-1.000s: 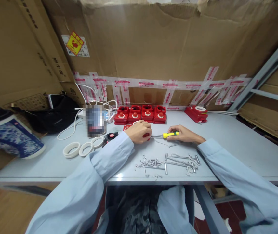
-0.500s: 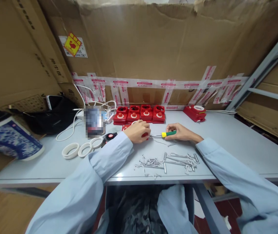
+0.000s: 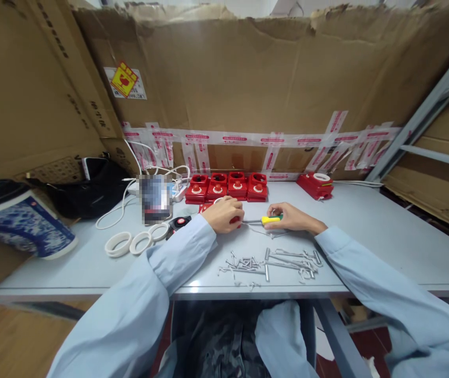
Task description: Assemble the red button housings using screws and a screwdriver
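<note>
My left hand point(image 3: 224, 214) is closed around a red housing point(image 3: 204, 207), which is mostly hidden under the fingers. From the right, my right hand point(image 3: 289, 216) grips the yellow and green handle of a screwdriver point(image 3: 270, 220). Its metal shaft points left and reaches the part in my left hand; the tip's contact is too small to make out. A thin wire or cord lies on the table just below the shaft. Nearer to me are a pile of screws point(image 3: 246, 262) and several metal rods with crosspieces point(image 3: 293, 257).
Several red boxes with round knobs point(image 3: 217, 188) stand in a row behind my hands. Another red box point(image 3: 314, 185) sits at the back right. White rings point(image 3: 118, 244), a black round part point(image 3: 179, 222), a blurred device point(image 3: 155, 198), cables and a large cup point(image 3: 23, 220) occupy the left.
The screwdriver handle has turned in my right hand, showing more yellow and less green. My left hand keeps its hold. The view has shifted slightly.
</note>
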Available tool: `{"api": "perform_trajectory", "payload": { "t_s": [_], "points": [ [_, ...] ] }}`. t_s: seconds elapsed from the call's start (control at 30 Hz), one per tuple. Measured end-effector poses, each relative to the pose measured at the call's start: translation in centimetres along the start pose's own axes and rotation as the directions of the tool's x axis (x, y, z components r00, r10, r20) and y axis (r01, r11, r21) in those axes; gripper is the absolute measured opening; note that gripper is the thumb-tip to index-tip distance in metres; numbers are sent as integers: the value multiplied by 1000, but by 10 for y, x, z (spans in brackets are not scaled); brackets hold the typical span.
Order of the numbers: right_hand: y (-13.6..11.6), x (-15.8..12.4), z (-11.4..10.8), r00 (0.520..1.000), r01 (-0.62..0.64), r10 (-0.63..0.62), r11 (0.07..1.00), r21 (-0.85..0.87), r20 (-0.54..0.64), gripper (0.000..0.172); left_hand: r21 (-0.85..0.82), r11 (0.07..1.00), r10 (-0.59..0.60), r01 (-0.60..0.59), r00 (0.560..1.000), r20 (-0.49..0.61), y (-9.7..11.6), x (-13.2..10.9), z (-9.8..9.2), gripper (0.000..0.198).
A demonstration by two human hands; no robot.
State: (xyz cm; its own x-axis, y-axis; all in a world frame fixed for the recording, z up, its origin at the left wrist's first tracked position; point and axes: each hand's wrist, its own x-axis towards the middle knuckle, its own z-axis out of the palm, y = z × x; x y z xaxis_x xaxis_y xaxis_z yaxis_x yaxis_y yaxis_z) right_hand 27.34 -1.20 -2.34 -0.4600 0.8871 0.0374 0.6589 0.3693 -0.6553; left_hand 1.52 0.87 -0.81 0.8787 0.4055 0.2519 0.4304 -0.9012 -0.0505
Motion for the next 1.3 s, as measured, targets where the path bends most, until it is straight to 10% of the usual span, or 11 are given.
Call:
{"api": "perform_trajectory", "payload": {
  "t_s": [1.3],
  "points": [
    [-3,-1,2,995,88,-93,990,-109,-45,38,-18,1000,-6,6,1000,-2,1,-1,-1,12]
  ]
}}
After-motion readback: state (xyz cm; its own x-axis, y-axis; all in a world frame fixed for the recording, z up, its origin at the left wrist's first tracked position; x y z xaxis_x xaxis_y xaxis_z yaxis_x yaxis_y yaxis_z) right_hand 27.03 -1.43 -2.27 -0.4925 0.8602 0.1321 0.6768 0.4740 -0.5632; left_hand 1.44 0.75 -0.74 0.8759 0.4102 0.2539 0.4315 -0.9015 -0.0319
